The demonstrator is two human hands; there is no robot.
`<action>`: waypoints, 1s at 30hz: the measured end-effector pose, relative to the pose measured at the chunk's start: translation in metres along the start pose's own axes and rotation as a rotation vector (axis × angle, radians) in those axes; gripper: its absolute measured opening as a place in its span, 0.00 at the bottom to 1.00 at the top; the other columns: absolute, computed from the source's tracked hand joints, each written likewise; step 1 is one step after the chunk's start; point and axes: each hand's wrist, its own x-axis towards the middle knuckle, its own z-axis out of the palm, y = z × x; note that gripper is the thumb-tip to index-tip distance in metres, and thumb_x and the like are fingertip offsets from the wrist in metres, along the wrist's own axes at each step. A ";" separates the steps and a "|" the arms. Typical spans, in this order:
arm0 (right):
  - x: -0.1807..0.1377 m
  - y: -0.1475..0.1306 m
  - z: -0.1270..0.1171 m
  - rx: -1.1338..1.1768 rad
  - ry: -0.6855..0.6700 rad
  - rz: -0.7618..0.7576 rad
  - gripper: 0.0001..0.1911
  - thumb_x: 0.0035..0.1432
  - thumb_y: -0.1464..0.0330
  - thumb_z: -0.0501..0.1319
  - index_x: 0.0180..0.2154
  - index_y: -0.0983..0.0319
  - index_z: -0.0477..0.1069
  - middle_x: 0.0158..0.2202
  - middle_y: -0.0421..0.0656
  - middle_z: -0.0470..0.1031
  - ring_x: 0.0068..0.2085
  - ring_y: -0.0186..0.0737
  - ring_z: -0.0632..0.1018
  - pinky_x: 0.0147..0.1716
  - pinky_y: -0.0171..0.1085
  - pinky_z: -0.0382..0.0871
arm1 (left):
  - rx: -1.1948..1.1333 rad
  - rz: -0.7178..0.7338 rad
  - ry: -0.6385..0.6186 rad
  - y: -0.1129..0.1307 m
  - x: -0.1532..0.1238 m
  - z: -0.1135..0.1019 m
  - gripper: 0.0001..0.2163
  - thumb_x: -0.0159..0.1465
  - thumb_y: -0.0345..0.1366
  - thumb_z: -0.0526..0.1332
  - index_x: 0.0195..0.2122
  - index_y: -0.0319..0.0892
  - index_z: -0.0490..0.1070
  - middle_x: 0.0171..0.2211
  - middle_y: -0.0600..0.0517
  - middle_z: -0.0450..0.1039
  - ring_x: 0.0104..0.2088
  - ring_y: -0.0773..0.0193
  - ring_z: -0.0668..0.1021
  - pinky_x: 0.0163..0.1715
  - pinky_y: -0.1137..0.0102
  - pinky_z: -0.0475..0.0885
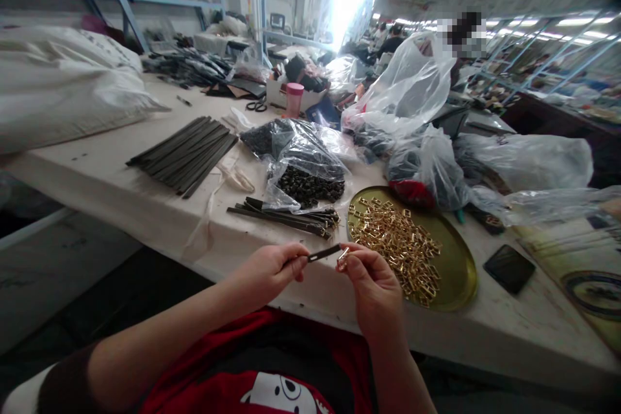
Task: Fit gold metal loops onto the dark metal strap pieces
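Between the thumb and fingers of my left hand (291, 265) is a dark strap (324, 253) with a slot cut near its end. My right hand (376, 281) pinches a small gold buckle (342, 260) right at the strap's tip; whether the two are joined I cannot tell. Just beyond lies a bundle of dark straps (281, 217) with gold buckles at their right ends. Beside my right hand, a round gold tray (458, 272) holds a heap of loose gold buckles (402, 246). More plain dark straps (184, 152) lie stacked at the left.
A clear plastic bag of small black pieces (310, 184) lies behind the strap bundle. A phone (509, 268) rests right of the tray. Farther back are a pink-lidded jar (294, 100), scissors (257, 105) and filled plastic bags (427, 162). A large white sack (68, 87) stands left.
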 end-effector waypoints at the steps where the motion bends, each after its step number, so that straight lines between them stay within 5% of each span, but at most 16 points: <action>1: 0.000 0.002 0.000 0.033 -0.016 0.032 0.06 0.49 0.65 0.63 0.25 0.61 0.71 0.36 0.43 0.74 0.40 0.39 0.73 0.40 0.39 0.65 | -0.009 -0.003 -0.022 -0.002 -0.002 0.002 0.11 0.63 0.38 0.49 0.33 0.41 0.68 0.25 0.55 0.69 0.28 0.68 0.70 0.29 0.76 0.62; 10: 0.006 0.010 0.003 0.325 -0.085 0.332 0.04 0.46 0.68 0.66 0.26 0.60 0.72 0.32 0.38 0.74 0.25 0.27 0.70 0.28 0.29 0.67 | -0.035 -0.024 -0.142 -0.010 0.004 0.003 0.12 0.63 0.39 0.48 0.32 0.41 0.69 0.26 0.56 0.68 0.27 0.69 0.69 0.29 0.77 0.61; 16: 0.010 0.016 0.006 0.402 -0.104 0.423 0.07 0.44 0.69 0.67 0.28 0.60 0.71 0.30 0.38 0.73 0.25 0.28 0.71 0.26 0.29 0.69 | -0.051 -0.029 -0.191 -0.018 0.009 -0.003 0.12 0.63 0.38 0.49 0.31 0.41 0.69 0.26 0.56 0.68 0.27 0.69 0.69 0.29 0.77 0.61; 24: -0.003 0.029 0.022 0.202 -0.111 0.338 0.09 0.49 0.67 0.63 0.34 0.60 0.68 0.29 0.39 0.72 0.28 0.33 0.71 0.29 0.34 0.68 | -0.108 -0.082 -0.096 -0.013 0.016 0.012 0.06 0.60 0.35 0.51 0.33 0.40 0.65 0.28 0.53 0.70 0.29 0.66 0.71 0.29 0.74 0.63; 30: -0.013 0.031 0.027 0.194 -0.125 0.335 0.07 0.50 0.67 0.62 0.34 0.59 0.67 0.28 0.36 0.70 0.28 0.31 0.71 0.29 0.32 0.65 | -0.300 -0.083 -0.171 -0.012 0.012 0.009 0.05 0.59 0.32 0.52 0.34 0.40 0.65 0.29 0.54 0.69 0.31 0.67 0.71 0.31 0.74 0.65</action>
